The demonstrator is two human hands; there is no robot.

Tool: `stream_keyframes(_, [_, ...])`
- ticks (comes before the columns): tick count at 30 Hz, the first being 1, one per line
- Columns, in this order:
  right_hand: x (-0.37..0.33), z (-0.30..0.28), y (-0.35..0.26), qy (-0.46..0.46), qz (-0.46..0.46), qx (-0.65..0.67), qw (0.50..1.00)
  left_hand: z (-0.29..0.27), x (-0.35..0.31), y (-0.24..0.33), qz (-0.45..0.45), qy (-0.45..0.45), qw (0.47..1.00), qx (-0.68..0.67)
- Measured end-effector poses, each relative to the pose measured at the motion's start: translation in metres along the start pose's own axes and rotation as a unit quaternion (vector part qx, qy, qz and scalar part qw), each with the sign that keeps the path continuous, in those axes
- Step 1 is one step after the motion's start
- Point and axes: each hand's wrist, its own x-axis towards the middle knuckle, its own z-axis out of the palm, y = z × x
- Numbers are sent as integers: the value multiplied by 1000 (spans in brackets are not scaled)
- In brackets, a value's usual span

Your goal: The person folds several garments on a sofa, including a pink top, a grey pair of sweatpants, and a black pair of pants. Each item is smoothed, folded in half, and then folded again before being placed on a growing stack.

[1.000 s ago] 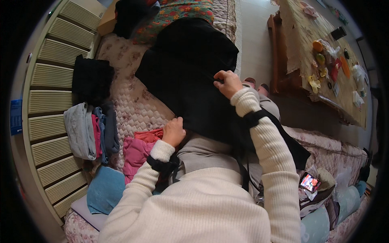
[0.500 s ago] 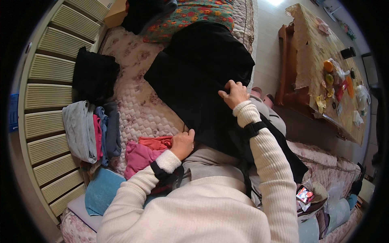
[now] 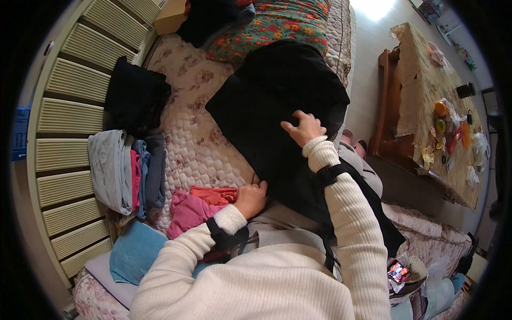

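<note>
A large black garment lies spread over the bed and across my lap, its far end beside a flowered cushion. My left hand is closed at the garment's near left edge, pinching the cloth between thumb and fingers. Over the middle of the black cloth is my right hand, thumb and fingers apart, with nothing held in it. Whether its fingertips touch the cloth is hard to see. Next to my left wrist lie a pink garment and a coral-red one, both crumpled.
Folded clothes in grey, pink and blue stand along the slatted headboard, near a black folded garment. The flowered cushion lies at the far end. To the right stands a wooden table with fruit and bags; a phone lies lower right.
My right hand has shifted left across the black cloth and its fingers have spread. My left hand stays at the garment's edge. The whole view has shifted slightly.
</note>
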Motion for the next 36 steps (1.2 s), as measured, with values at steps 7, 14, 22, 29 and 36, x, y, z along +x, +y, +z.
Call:
stream_keyframes(7, [38,1,-49,-74,-120,160,977,4,0,-5,22,-27,999,8])
stream_keyframes(14, [46,-2,-77,2,-253,265,930,2,5,-10,43,-25,997,-52])
stream_keyframes(22, [59,14,-74,65,-162,275,946,-2,6,-10,44,-24,997,-63])
stream_keyframes(29, [50,8,-92,42,-266,361,893,-2,10,-12,63,-18,995,-69])
stream_keyframes(36, [45,6,-105,35,-237,428,872,-1,12,-13,59,-29,997,-49])
